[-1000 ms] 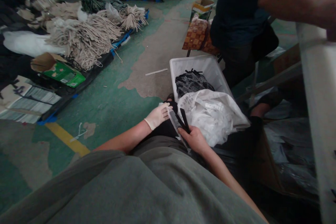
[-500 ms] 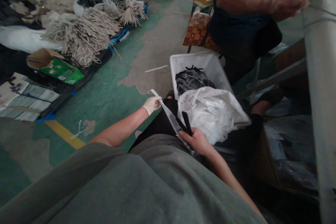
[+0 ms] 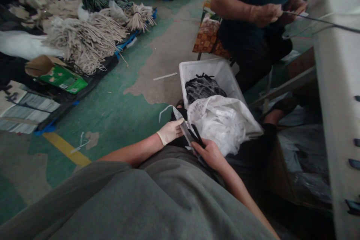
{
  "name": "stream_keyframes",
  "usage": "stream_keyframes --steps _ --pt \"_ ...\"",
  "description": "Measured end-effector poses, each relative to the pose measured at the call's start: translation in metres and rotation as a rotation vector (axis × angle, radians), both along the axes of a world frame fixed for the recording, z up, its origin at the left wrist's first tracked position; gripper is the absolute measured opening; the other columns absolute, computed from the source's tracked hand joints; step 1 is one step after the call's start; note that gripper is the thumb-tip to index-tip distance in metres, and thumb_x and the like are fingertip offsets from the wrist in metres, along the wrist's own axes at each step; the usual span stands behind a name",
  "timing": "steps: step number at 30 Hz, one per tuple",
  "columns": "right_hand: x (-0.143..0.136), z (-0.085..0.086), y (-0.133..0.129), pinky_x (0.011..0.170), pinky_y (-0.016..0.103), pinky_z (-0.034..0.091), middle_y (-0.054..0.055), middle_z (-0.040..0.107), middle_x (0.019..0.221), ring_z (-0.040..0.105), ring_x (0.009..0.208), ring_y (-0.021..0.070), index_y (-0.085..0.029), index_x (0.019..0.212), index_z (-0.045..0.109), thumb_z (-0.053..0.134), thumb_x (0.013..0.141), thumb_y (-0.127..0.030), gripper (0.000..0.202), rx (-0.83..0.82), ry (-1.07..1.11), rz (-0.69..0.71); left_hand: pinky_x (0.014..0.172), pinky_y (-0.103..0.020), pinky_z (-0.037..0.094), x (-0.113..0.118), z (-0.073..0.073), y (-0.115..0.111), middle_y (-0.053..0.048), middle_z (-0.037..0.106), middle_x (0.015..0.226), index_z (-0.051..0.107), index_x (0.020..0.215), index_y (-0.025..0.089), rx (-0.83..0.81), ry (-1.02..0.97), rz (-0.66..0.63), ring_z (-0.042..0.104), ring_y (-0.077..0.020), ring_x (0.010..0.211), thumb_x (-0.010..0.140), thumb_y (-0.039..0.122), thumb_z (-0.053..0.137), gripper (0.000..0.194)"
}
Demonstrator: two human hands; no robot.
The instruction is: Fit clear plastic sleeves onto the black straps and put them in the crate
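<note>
In a pale glove, my left hand [image 3: 171,132] pinches a long translucent plastic strip [image 3: 177,114], whose thin end curls away over the floor. My bare right hand [image 3: 209,153] is closed around a few black strips [image 3: 197,134], and the plastic's lower part runs down to its fingers. Both hands are close together above my lap. Just beyond them is a white sack [image 3: 198,109] full of crumpled clear plastic [image 3: 226,129]. It sits at the near end of a white bin [image 3: 183,77] that also contains bundled black strips in plastic [image 3: 204,87].
A co-worker [image 3: 253,11] sits ahead to the right, holding a dark cord at a white table [image 3: 323,82]. Beige cord bundles [image 3: 87,39] and a green box [image 3: 63,78] lie on pallets at left. An open box [image 3: 284,157] with plastic is at right.
My left hand has moved right and nearer my right hand, and the plastic strip's free end now curls. The co-worker's hands have shifted left with the cord.
</note>
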State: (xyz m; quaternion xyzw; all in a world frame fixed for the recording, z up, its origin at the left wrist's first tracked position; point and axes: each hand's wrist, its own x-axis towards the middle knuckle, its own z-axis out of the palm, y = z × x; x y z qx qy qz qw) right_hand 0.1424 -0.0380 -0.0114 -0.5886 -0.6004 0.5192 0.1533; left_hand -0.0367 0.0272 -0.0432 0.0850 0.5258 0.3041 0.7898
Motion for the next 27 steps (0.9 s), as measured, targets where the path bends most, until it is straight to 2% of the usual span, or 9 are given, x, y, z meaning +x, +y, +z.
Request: stream_keyframes --steps 3,7,12,17,23,27 --pt "0.001 0.003 -0.001 0.061 0.028 0.043 0.003 0.068 0.062 0.064 0.063 0.0204 -0.019 0.076 0.065 0.046 0.089 -0.045 0.035 0.055 -0.11 -0.037 0.08 -0.027 0.05 0.008 0.003 -0.008 -0.007 0.072 0.085 0.068 0.083 0.014 0.019 -0.025 -0.04 0.066 -0.0142 0.074 0.078 0.036 0.073 0.023" --pt "-0.002 0.004 0.002 0.061 0.029 0.043 0.004 0.068 0.062 0.064 0.062 0.0207 -0.018 0.078 0.066 0.045 0.089 -0.046 0.037 0.119 -0.112 -0.06 0.082 -0.032 0.051 0.011 0.007 -0.017 -0.01 0.072 0.089 0.069 0.088 0.013 0.056 -0.062 -0.099 0.067 -0.0178 0.078 0.074 0.036 0.077 0.029" --pt "-0.004 0.002 0.0 0.059 0.028 0.042 0.004 0.066 0.059 0.063 0.06 0.0205 -0.02 0.071 0.062 0.044 0.089 -0.045 0.036 0.109 -0.122 -0.058 0.08 -0.028 0.052 0.011 0.013 -0.011 -0.006 0.072 0.089 0.069 0.089 0.016 0.105 -0.01 0.119 0.067 -0.0147 0.078 0.079 0.034 0.073 0.021" --pt "-0.004 0.002 0.002 0.06 0.029 0.043 0.004 0.067 0.061 0.064 0.062 0.021 -0.019 0.077 0.064 0.044 0.088 -0.046 0.035 0.115 -0.103 -0.073 0.079 -0.029 0.052 0.015 0.013 -0.017 -0.009 0.071 0.088 0.067 0.09 0.014 0.071 -0.051 0.003 0.068 -0.0169 0.076 0.076 0.039 0.076 0.03" --pt "-0.004 0.002 0.001 0.06 0.029 0.044 0.005 0.067 0.061 0.063 0.062 0.0212 -0.02 0.072 0.062 0.044 0.089 -0.045 0.036 0.125 -0.116 -0.055 0.084 -0.028 0.051 0.007 0.022 -0.001 -0.006 0.072 0.094 0.068 0.094 0.018 0.106 -0.028 0.182 0.067 -0.0144 0.082 0.083 0.036 0.068 0.021" --pt "-0.004 0.0 0.001 0.06 0.028 0.043 0.004 0.067 0.061 0.063 0.062 0.0207 -0.02 0.075 0.062 0.044 0.089 -0.046 0.035 0.121 -0.121 -0.056 0.082 -0.028 0.052 0.011 0.02 -0.014 -0.006 0.072 0.09 0.068 0.09 0.016 0.016 -0.07 0.061 0.067 -0.0145 0.078 0.081 0.037 0.071 0.022"
